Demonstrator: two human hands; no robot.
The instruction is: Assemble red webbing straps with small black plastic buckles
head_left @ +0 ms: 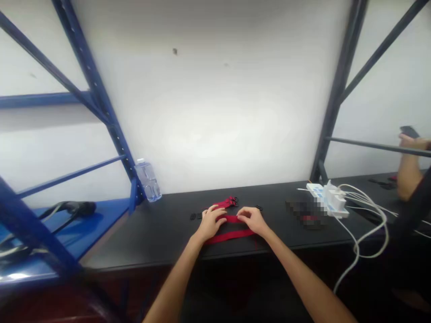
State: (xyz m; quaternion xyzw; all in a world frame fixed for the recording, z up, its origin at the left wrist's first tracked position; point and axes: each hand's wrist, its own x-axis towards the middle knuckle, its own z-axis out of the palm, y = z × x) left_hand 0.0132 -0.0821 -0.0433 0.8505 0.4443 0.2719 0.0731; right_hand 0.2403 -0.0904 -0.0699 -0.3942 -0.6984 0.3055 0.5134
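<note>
A red webbing strap (231, 219) lies across the black tabletop between my two hands. My left hand (210, 223) is closed on its left part, with the thumb near the strap's edge. On the right, my right hand (253, 220) pinches the strap between thumb and fingers. Nearer the table's front edge runs another length of red strap (230, 236); whether the two lengths join is hidden by my hands. Just beyond my left hand is a red strap with black fittings (230, 202). Small black buckles (193, 216) lie left of that hand, and a black ring-like piece (259, 207) lies behind my right hand.
A clear plastic bottle (148, 180) stands at the back left by the blue rack post (114, 134). To the right are a blurred dark patch (305, 213) and a white power strip (318, 193) with looping cables. Another person's hand (412, 142) holds a dark phone at far right.
</note>
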